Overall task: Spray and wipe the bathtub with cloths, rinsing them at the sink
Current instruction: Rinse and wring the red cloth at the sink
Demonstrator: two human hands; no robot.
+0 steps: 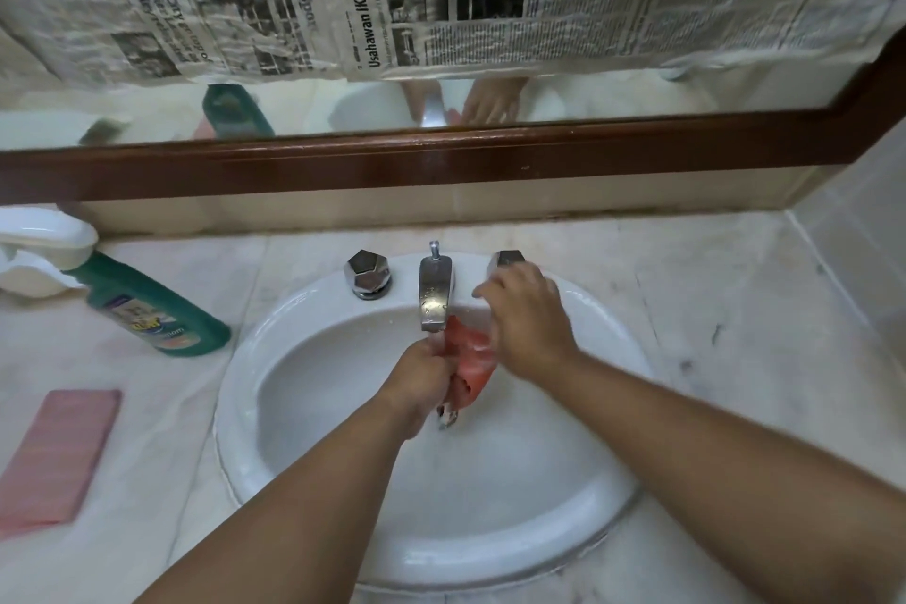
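A wet red cloth point(471, 361) hangs bunched under the chrome tap spout point(434, 293) over the white sink point(314, 309). My left hand point(420, 380) grips the cloth's left side, fingers curled round it. My right hand point(527, 316) lies above and to the right of the cloth, fingers reaching toward the right tap knob point(509, 258), its palm touching the cloth's upper edge. Water runs off the cloth's lower end. The bathtub is not in view.
A green spray bottle point(157, 309) with a white trigger head stands on the marble counter at the left. A folded pink cloth point(59, 456) lies near the counter's front left. The left tap knob point(367, 274) sits behind the basin. Newspaper covers the mirror point(588, 98) above.
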